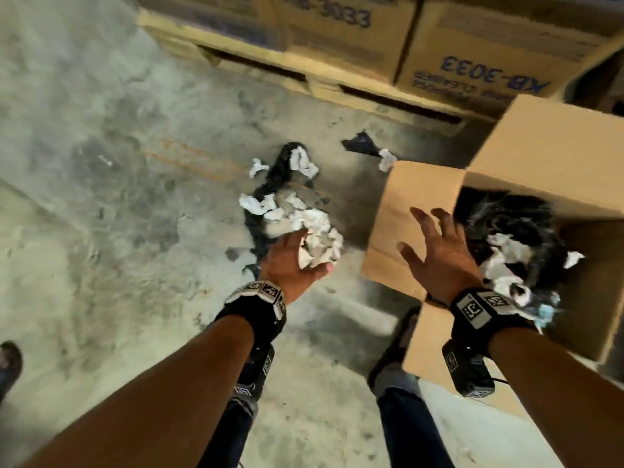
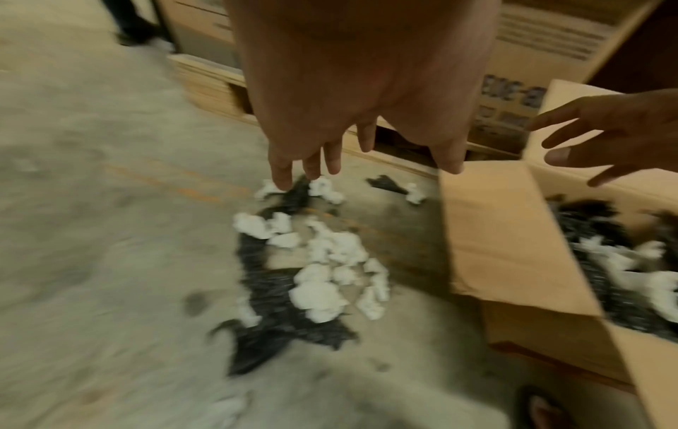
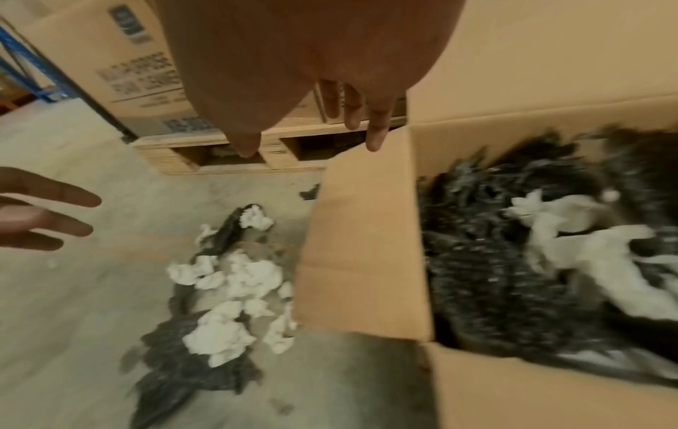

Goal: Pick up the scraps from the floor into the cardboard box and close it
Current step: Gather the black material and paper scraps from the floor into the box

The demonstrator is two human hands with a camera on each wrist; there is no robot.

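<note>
A pile of white crumpled and black shredded scraps (image 1: 287,211) lies on the concrete floor, left of the open cardboard box (image 1: 405,204). My left hand (image 1: 290,261) hovers just above the near end of the pile, fingers straight and spread, holding nothing; the left wrist view shows the left hand (image 2: 348,87) over the scraps (image 2: 322,261). My right hand (image 1: 435,244) is spread open over the box's left flap. The right wrist view shows the right hand (image 3: 312,72) empty above the box (image 3: 366,246). More black and white scraps (image 1: 513,251) lie inside it.
A stray black scrap (image 1: 361,145) and a white one (image 1: 386,159) lie by the box's far corner. A wooden pallet (image 1: 304,72) with stacked KB-3033 cartons (image 1: 489,72) runs along the back. My shoe (image 1: 395,346) stands beside the box; another shoe (image 1: 10,359) is at far left.
</note>
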